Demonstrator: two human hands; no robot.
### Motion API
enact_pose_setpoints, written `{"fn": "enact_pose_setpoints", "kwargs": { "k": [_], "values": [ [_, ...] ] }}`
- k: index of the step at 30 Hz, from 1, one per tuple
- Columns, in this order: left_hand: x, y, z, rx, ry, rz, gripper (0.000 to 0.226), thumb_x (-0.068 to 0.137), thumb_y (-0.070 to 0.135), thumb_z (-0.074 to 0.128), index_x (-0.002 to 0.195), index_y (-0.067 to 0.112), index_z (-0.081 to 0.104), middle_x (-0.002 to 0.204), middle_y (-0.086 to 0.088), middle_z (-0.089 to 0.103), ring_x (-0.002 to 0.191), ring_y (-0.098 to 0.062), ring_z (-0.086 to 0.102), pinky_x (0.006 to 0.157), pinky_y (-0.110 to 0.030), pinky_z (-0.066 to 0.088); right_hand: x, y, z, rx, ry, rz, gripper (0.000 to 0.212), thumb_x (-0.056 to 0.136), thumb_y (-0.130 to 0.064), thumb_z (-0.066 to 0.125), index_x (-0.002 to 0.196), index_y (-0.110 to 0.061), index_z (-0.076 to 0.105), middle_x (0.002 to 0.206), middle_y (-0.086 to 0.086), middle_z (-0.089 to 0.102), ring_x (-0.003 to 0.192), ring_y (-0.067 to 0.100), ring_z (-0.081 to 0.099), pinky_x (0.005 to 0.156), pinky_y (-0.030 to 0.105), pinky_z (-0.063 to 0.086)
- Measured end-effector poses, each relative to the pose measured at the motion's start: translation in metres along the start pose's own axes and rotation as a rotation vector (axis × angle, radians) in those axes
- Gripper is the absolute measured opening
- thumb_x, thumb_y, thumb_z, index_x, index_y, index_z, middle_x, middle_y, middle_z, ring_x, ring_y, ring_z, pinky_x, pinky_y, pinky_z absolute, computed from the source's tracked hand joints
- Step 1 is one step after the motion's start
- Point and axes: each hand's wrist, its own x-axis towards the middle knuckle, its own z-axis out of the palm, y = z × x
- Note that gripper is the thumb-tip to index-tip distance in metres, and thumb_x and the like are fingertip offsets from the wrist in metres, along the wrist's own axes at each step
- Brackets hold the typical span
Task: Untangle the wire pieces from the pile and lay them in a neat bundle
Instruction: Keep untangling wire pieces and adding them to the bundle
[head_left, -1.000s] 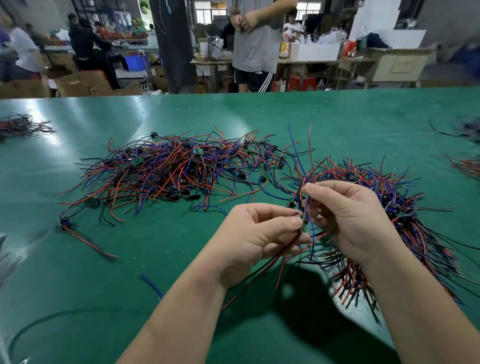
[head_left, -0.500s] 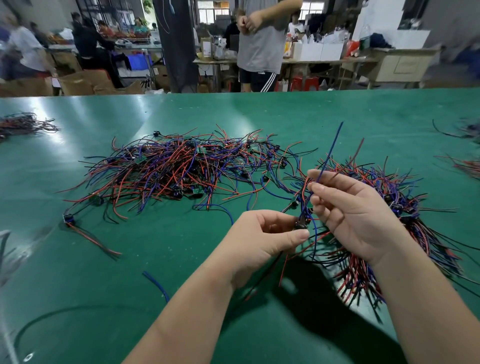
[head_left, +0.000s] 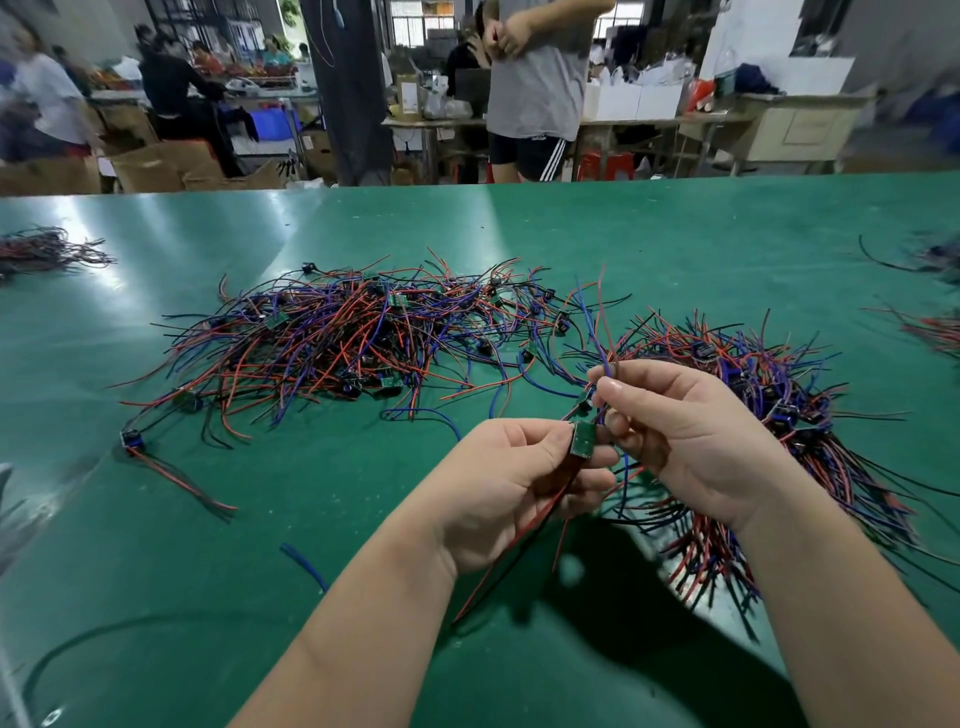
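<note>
A tangled pile of red, blue and black wire pieces (head_left: 337, 338) with small green boards lies on the green table, left of centre. A more ordered bundle (head_left: 810, 431) of the same pieces fans out on the right, partly under my right arm. Between them, above the table, my left hand (head_left: 509, 483) pinches one wire piece by its small green board (head_left: 583, 439); its red and black leads trail down past my palm. My right hand (head_left: 691, 431) pinches the same piece's blue and red wires (head_left: 597, 322), which stick upward.
One loose wire piece (head_left: 171, 467) lies at the left of the table and a short blue offcut (head_left: 304, 564) near my left forearm. More wire heaps (head_left: 47, 252) sit at the far left and far right edges. A person (head_left: 535, 88) stands beyond the table's far edge.
The piece's green board has turned to face me in my left fingers. My right hand shifted its pinch on the upright wires, which now stand more vertical.
</note>
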Motion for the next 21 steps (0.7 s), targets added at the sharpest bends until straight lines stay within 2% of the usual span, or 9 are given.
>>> {"fn": "enact_pose_setpoints", "kwargs": {
  "k": [2,5,8,11,14,18,21],
  "values": [
    [0.001,-0.002,0.001,0.022,0.008,0.015,0.021,0.097,0.009,0.045,0.093,-0.001,0.062,0.076,-0.005,0.07,0.059,-0.01,0.066,0.056,-0.02,0.054,0.0,0.0,-0.001,0.008,-0.004,0.001,0.022,0.064,-0.014,0.069,0.084,-0.006,0.068,0.068,0.0,0.064,0.049,0.005,0.053,0.046,0.012,0.044],
    [0.002,-0.006,0.001,0.121,0.078,0.094,0.006,0.083,0.005,0.063,0.088,0.005,0.064,0.072,-0.003,0.069,0.061,-0.01,0.064,0.061,-0.018,0.054,0.0,0.0,-0.001,-0.013,-0.001,-0.004,0.018,0.063,-0.012,0.069,0.081,-0.008,0.069,0.066,0.001,0.063,0.049,0.005,0.054,0.047,0.013,0.045],
    [0.004,-0.008,0.001,0.207,0.149,0.13,0.018,0.073,0.001,0.072,0.087,0.007,0.064,0.07,-0.002,0.069,0.061,-0.01,0.064,0.06,-0.018,0.053,0.0,0.002,0.0,-0.069,-0.013,0.011,0.016,0.062,-0.012,0.07,0.078,-0.008,0.07,0.063,0.001,0.063,0.051,0.007,0.056,0.049,0.015,0.046],
    [0.003,-0.006,0.001,0.22,0.141,0.11,0.017,0.075,-0.002,0.071,0.087,0.007,0.063,0.068,-0.002,0.069,0.059,-0.01,0.065,0.059,-0.019,0.053,-0.001,0.003,0.001,-0.121,0.0,0.027,0.014,0.058,-0.015,0.072,0.071,-0.01,0.072,0.062,0.003,0.065,0.052,0.009,0.058,0.049,0.016,0.047],
    [0.0,-0.004,-0.001,0.234,0.062,0.052,0.016,0.076,-0.005,0.068,0.086,0.006,0.061,0.066,-0.001,0.069,0.059,-0.011,0.067,0.059,-0.02,0.055,0.0,-0.002,-0.002,-0.077,0.107,-0.061,0.012,0.061,-0.015,0.069,0.071,-0.008,0.069,0.056,0.001,0.063,0.045,0.005,0.055,0.044,0.013,0.044],
    [-0.007,0.0,-0.006,0.374,-0.141,-0.082,0.018,0.074,0.002,0.074,0.085,0.012,0.064,0.075,-0.005,0.07,0.067,-0.015,0.069,0.066,-0.024,0.057,0.003,-0.018,-0.019,0.177,0.309,-0.152,0.009,0.068,-0.018,0.068,0.068,-0.009,0.068,0.056,0.001,0.063,0.042,0.003,0.051,0.037,0.009,0.037],
    [-0.011,-0.001,-0.008,0.457,-0.265,-0.141,0.02,0.071,0.003,0.072,0.08,0.019,0.065,0.075,-0.003,0.068,0.069,-0.016,0.07,0.07,-0.026,0.057,0.005,-0.021,-0.025,0.343,0.388,-0.237,0.017,0.083,-0.019,0.064,0.069,-0.01,0.068,0.058,0.0,0.063,0.045,0.003,0.053,0.04,0.01,0.039]
  ]
}}
